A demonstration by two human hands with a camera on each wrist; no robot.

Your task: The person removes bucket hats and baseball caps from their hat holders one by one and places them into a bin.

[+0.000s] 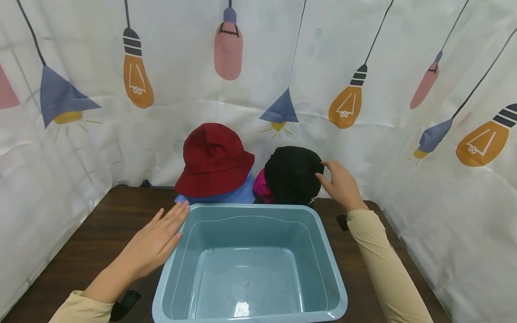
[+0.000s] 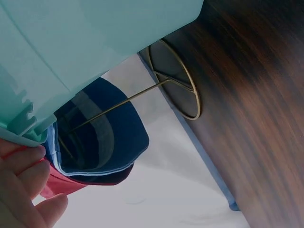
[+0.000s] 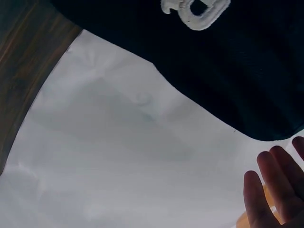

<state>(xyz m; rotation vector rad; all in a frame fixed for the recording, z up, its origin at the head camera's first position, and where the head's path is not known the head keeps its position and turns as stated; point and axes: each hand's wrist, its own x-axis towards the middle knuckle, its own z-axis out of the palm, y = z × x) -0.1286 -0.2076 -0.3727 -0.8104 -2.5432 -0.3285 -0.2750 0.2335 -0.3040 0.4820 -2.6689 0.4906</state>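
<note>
My left hand (image 1: 155, 242) lies along the far left corner of a light blue plastic basin (image 1: 250, 211), fingers straight. My right hand (image 1: 341, 184) is at the right side of a black hat (image 1: 292, 175), thumb and fingers extended around its edge. In the right wrist view, the fingers (image 3: 278, 190) are straight, just beside the black hat (image 3: 228, 80) with white lettering. A red bucket hat (image 1: 214, 157) sits over a blue hat (image 1: 238, 192) behind the basin. The left wrist view shows the blue hat (image 2: 102, 128) on a brass wire stand (image 2: 195, 102).
A magenta hat (image 1: 262, 187) shows partly beneath the black one. Everything stands on a dark wooden table (image 1: 93, 242). Directly behind the hats hangs a white curtain (image 1: 177, 40) printed with lamps, which also closes off both sides.
</note>
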